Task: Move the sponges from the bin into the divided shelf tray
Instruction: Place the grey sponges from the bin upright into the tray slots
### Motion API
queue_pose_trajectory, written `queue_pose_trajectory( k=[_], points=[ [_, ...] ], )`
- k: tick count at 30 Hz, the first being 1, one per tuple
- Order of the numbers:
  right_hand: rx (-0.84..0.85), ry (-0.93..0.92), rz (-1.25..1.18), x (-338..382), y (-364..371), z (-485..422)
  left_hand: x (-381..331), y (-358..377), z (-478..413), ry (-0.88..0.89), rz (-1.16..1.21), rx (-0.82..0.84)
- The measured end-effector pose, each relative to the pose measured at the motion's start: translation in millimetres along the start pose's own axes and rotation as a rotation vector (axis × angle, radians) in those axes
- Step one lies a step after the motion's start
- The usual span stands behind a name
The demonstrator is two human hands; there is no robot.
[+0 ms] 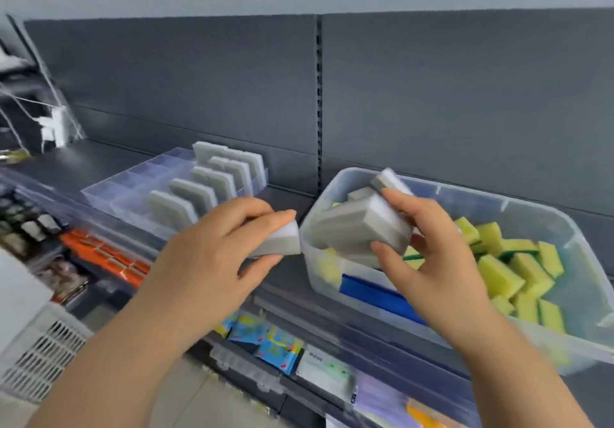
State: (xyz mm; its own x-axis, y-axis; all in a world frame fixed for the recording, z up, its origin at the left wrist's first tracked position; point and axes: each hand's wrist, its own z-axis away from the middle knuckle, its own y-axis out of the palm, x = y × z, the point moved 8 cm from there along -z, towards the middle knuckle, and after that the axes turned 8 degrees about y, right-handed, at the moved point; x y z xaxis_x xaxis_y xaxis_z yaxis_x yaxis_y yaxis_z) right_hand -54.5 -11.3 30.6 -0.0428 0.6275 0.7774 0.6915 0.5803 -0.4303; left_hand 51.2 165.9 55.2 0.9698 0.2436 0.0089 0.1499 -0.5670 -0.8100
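Observation:
A clear plastic bin (545, 218) stands on the shelf at the right, filled with yellow-green sponges (518, 268) and grey-white sponges at its left end. My right hand (428, 255) grips a stack of grey-white sponges (358, 228) above the bin's left end. Just left of the bin's rim, my left hand (212, 255) holds a single grey-white sponge (279, 238). The clear divided tray (123, 188) sits on the shelf at the left, with several grey-white sponges (189, 195) standing upright in its right-hand compartments. Its left compartments look bare.
A dark grey back panel (232, 89) rises behind the shelf. Lower shelves hold orange packs (109, 258) and colourful packets (275, 344). A white slotted crate (36, 344) stands at the lower left. A blue strip (375, 291) lies against the bin's front wall.

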Motion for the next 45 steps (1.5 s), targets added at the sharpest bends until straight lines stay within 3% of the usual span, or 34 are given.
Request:
queue_pose_trajectory(
  k=[8,13,27,37,45],
  points=[
    [0.229,-0.13,0.032,92,191,28,120,-57,150,-0.151,-0.051,0.033],
    [0.202,-0.112,0.046,108,243,3,180,-59,184,-0.242,-0.017,0.02],
    [0.04,0.024,-0.006,54,346,-202,388,-18,91,-0.111,-0.19,-0.006],
    [0.02,0.1,0.172,30,385,-300,502,35,64,-0.266,0.056,-0.06],
    [0.118,0.211,0.477,21,437,-338,580,75,25,-0.083,0.213,-0.047]
  ],
)
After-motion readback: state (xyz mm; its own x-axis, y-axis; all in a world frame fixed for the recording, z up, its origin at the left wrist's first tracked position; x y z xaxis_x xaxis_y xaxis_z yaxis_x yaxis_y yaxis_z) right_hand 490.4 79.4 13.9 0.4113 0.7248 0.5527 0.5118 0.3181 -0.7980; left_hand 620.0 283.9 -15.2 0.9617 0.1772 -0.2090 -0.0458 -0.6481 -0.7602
